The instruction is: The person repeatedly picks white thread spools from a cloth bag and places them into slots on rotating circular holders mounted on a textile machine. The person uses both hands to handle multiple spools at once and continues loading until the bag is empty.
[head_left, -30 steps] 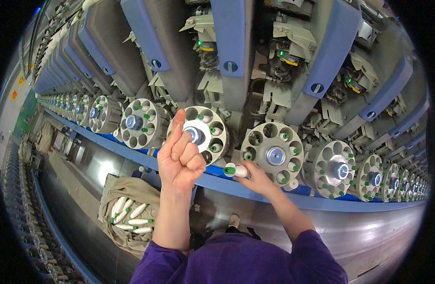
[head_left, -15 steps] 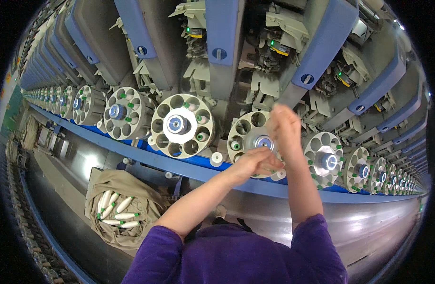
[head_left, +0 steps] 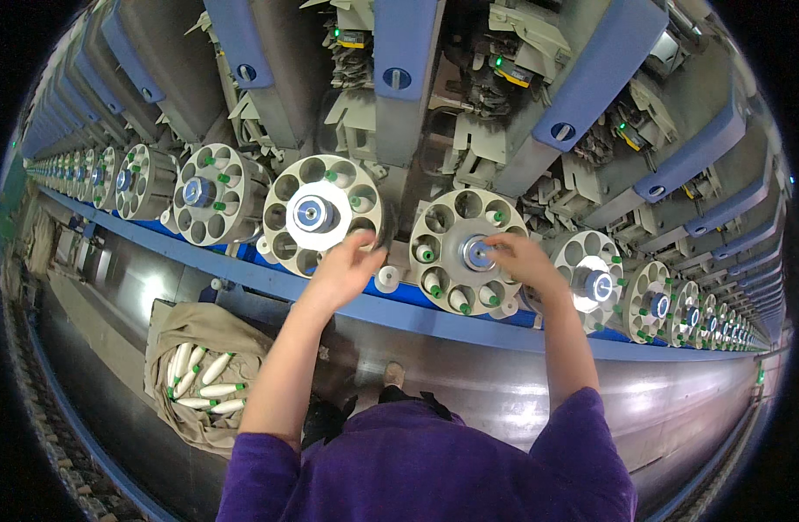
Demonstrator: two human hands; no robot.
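- The left hand, fingers curled, has moved left onto the lower right rim of a round wheel.
- The right hand stays at the next wheel, apparently pinching its hub.
- A sack of bobbins hangs lower left.

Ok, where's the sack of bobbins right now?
In the head view the cloth sack of bobbins sits low on the person's left, below the blue rail and beside the left forearm.

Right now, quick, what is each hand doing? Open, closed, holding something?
Left hand: fingers curled at the rim of a round holed drum; whether it grips anything cannot be told.
Right hand: fingers bent on the next drum's hub; holding anything cannot be told.
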